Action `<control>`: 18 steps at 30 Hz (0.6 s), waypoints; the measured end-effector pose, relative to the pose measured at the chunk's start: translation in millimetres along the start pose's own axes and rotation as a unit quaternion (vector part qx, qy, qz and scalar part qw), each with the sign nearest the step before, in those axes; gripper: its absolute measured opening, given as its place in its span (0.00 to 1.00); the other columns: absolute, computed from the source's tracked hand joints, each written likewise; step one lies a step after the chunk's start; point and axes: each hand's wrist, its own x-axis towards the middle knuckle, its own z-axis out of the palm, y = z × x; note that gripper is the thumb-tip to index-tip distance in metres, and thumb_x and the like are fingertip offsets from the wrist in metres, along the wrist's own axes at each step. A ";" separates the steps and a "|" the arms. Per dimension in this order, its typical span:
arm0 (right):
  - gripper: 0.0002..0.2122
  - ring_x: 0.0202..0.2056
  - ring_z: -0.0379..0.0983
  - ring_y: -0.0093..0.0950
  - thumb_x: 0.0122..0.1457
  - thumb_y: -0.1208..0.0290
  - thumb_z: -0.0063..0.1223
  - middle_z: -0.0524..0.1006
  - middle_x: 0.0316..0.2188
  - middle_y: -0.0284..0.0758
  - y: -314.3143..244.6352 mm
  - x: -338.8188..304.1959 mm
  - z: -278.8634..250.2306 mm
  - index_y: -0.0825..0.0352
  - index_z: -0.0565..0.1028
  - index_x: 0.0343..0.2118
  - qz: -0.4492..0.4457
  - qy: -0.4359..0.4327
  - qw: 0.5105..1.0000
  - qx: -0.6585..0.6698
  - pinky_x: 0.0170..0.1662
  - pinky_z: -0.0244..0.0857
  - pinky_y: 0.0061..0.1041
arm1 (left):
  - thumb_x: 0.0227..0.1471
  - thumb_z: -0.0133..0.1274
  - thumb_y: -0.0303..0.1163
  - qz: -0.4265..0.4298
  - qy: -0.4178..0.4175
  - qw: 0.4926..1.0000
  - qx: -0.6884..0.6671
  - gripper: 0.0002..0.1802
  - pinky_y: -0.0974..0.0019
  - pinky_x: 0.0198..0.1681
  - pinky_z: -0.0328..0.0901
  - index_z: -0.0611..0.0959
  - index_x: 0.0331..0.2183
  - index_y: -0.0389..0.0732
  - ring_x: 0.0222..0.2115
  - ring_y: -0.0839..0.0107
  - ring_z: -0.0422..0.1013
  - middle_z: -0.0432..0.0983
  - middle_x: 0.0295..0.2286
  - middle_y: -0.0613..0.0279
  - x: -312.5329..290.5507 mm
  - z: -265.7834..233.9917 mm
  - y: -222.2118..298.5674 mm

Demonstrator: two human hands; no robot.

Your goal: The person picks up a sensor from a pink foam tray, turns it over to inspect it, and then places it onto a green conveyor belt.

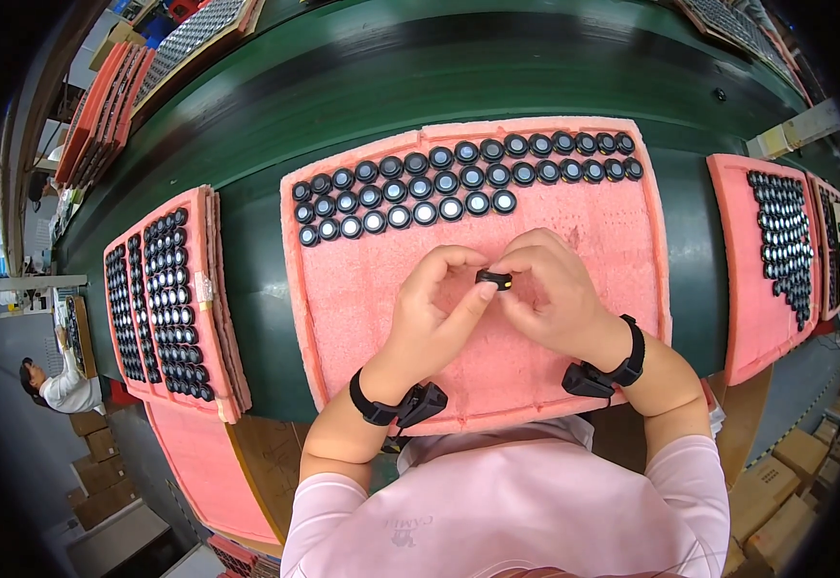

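Between my two hands, above the middle of a pink foam tray (343, 299), is a small black round part (490, 278) with a yellow mark on its side. My left hand (439, 303) pinches it between thumb and fingers. The fingers of my right hand (547, 289) close on its other side. In the tray's far half stand rows of similar black round parts (423, 212) with silvery tops; the nearest row stops partway across. A black strap with a small black device is on each wrist.
The tray lies on a green bench (362, 77). To the left stands a stack of pink trays (210, 328) holding more black parts; to the right is another filled tray (752, 337). Foam sheets (102, 116) lean at the far left. A person (64, 385) is beyond the left end.
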 end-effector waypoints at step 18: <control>0.16 0.34 0.70 0.37 0.43 0.82 0.61 0.72 0.32 0.37 10.2 2.3 2.9 0.66 0.73 0.37 -0.055 0.002 0.997 -0.051 0.38 0.64 0.33 | 0.60 0.46 0.21 -0.079 -0.039 0.981 -0.175 0.12 0.72 0.47 0.64 0.70 0.47 0.34 0.43 0.76 0.69 0.73 0.41 0.59 3.4 5.7 -8.0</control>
